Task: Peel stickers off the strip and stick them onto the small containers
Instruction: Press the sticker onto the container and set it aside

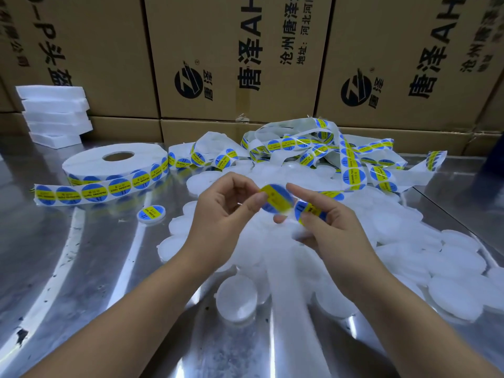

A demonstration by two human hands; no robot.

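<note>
Packing area of my warehouse: stacked printed cardboard cartons (237, 55) along back, steel surface (68, 268), bulk sticker roll (114, 163), heaps of blank white containers (409, 241).

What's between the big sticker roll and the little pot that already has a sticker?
In the head view, a strip of blue-and-yellow stickers lies between the roll and the stickered container.

Wall of printed cardboard cartons (237, 50) behind a reflective steel table (68, 268); white slabs (54, 113) far left.

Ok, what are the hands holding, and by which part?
The left hand pinches a sticker by its left edge; the right hand grips the strip just beside that sticker.
</note>
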